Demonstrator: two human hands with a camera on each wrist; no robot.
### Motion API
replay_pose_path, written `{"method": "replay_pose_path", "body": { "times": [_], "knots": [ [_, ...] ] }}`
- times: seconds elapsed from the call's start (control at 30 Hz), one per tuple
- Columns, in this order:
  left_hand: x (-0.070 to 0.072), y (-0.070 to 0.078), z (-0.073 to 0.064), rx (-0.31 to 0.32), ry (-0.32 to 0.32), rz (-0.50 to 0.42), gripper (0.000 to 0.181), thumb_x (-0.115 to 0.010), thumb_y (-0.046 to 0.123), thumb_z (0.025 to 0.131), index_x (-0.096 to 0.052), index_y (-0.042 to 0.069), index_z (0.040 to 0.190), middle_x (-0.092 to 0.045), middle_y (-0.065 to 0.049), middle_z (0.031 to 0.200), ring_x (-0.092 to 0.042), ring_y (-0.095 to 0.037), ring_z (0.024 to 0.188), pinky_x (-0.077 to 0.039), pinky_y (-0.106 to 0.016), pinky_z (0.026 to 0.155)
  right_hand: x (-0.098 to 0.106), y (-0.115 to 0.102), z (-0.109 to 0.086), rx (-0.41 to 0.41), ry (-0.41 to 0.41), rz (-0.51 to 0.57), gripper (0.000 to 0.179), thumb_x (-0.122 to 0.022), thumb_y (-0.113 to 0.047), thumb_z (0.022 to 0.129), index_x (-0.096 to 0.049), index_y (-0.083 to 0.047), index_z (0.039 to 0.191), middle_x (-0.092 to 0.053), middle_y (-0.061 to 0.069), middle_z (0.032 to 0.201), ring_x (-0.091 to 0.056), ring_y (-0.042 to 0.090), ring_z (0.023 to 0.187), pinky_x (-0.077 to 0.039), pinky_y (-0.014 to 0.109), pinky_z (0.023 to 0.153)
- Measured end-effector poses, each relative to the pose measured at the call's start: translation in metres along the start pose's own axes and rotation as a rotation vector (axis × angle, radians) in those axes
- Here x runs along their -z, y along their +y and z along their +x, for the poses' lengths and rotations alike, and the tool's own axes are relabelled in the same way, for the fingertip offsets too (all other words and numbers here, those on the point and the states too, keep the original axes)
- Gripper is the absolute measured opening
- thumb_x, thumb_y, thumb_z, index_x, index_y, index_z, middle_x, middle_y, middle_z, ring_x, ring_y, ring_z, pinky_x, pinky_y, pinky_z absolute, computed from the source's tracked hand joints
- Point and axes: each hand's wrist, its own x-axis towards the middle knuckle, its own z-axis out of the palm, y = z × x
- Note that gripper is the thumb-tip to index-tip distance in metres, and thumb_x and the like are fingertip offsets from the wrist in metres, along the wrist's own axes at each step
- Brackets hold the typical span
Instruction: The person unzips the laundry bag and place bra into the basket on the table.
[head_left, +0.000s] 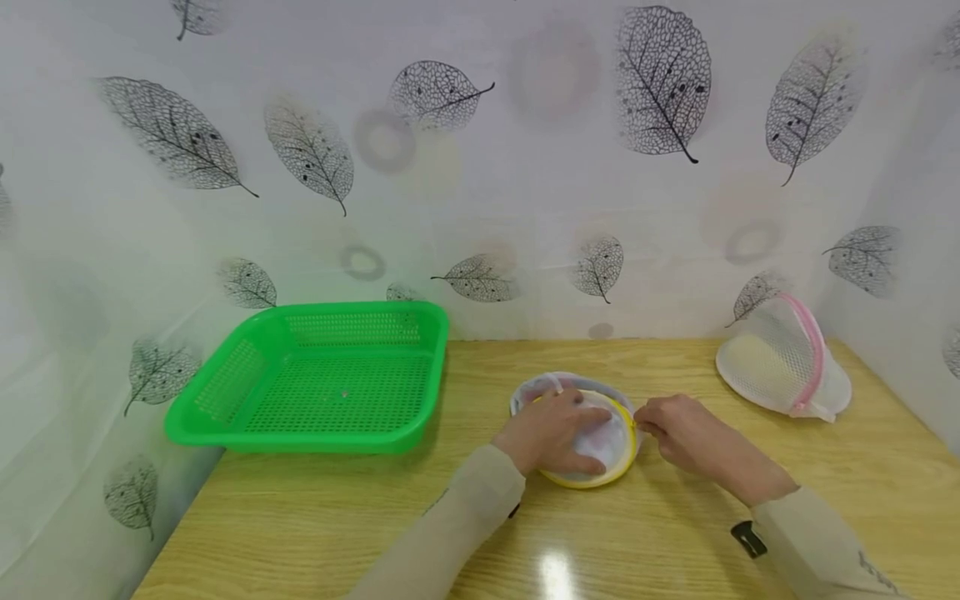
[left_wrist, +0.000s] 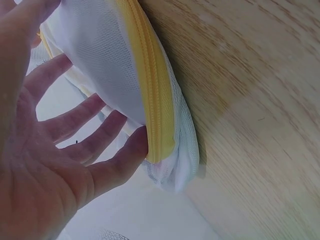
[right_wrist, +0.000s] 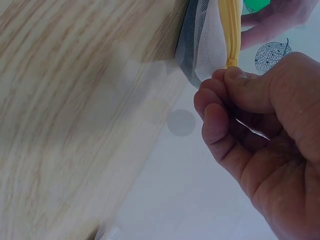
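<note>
A round white mesh laundry bag [head_left: 617, 446] with a yellow zipper [left_wrist: 152, 95] round its edge lies on the wooden table. My left hand [head_left: 557, 432] rests on its top, fingers spread across the mesh. In the left wrist view the fingertips touch the white mesh beside the zipper band. On the bag's right side, my right hand [head_left: 690, 437] pinches the end of the zipper between thumb and index finger; the pinched bit is hidden by the fingertips. Grey-white mesh [right_wrist: 197, 45] hangs beside the yellow band in the right wrist view.
A green plastic basket [head_left: 423, 429] with perforated sides stands at the left of the table [head_left: 480, 533]. Toward the back right sits another white mesh bag [head_left: 765, 362] with a pink zipper. Behind everything hangs a white leaf-patterned sheet [head_left: 495, 200].
</note>
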Motion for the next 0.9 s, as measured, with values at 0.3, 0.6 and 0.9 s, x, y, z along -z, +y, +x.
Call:
{"method": "replay_pose_path", "body": {
  "times": [0.3, 0.6, 0.9],
  "knots": [
    [-0.0018, 0.0003, 0.0011, 0.001, 0.001, -0.003, 0.070, -0.068, 0.070, 0.085, -0.052, 0.041, 0.147, -0.058, -0.005, 0.143, -0.058, -0.030, 0.121, -0.051, -0.046, 0.089, -0.0008, 0.0009, -0.0021, 0.052, 0.005, -0.016, 0.025, -0.069, 0.011, 0.084, -0.067, -0.013, 0.076, -0.064, -0.008, 0.073, -0.048, -0.001, 0.068, -0.044, 0.023, 0.060],
    [-0.0022, -0.0003, 0.0025, -0.008, 0.000, -0.001, 0.070, -0.068, 0.069, 0.085, -0.053, 0.041, 0.147, -0.058, -0.006, 0.143, -0.059, -0.030, 0.121, -0.051, -0.045, 0.091, -0.0018, 0.0002, -0.0040, 0.074, 0.000, -0.055, 0.024, -0.071, 0.009, 0.083, -0.067, -0.014, 0.076, -0.065, -0.006, 0.073, -0.052, 0.001, 0.067, -0.044, 0.024, 0.059],
    [-0.0017, -0.0002, 0.0019, 0.014, -0.003, 0.012, 0.070, -0.067, 0.070, 0.085, -0.052, 0.042, 0.147, -0.058, -0.006, 0.143, -0.059, -0.031, 0.119, -0.052, -0.046, 0.087, -0.0025, -0.0010, -0.0059, 0.107, -0.014, -0.046, 0.028, -0.070, 0.011, 0.081, -0.063, -0.015, 0.073, -0.063, -0.007, 0.071, -0.051, 0.001, 0.066, -0.044, 0.025, 0.058]
  ]
}}
